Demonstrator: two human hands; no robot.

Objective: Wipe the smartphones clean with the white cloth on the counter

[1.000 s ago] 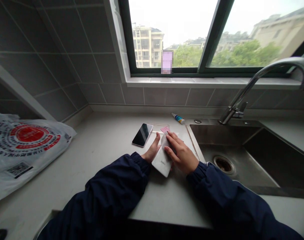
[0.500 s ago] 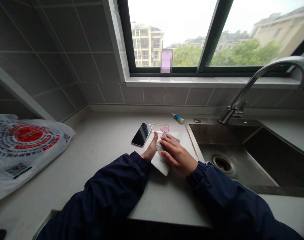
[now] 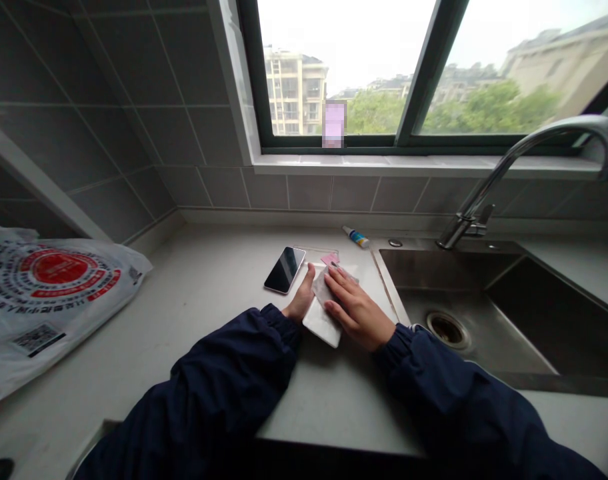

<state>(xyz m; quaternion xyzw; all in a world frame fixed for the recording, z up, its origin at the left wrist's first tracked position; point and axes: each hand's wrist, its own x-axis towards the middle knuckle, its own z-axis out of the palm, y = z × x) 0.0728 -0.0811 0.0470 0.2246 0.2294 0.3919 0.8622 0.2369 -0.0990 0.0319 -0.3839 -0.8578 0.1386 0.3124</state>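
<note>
A white phone-shaped slab (image 3: pixel 321 321) lies on the pale counter (image 3: pixel 209 313) in front of me. My left hand (image 3: pixel 301 299) grips its left edge, thumb up along the side. My right hand (image 3: pixel 353 306) presses a small grey-white cloth (image 3: pixel 322 288) flat onto the slab's top, fingers stretched forward. A small pink piece (image 3: pixel 329 258) lies just beyond my fingertips. A black phone (image 3: pixel 285 269) rests face up to the left of my hands.
A steel sink (image 3: pixel 464 313) with a curved tap (image 3: pixel 514 163) sits right of my hands. A small blue-and-white tube (image 3: pixel 356 236) lies by the back wall. A white printed plastic bag (image 3: pixel 49 293) covers the counter's left end. Window and tiled wall behind.
My right hand with the cloth slid back toward me along the slab, then forward again. My left hand stayed on the slab's edge.
</note>
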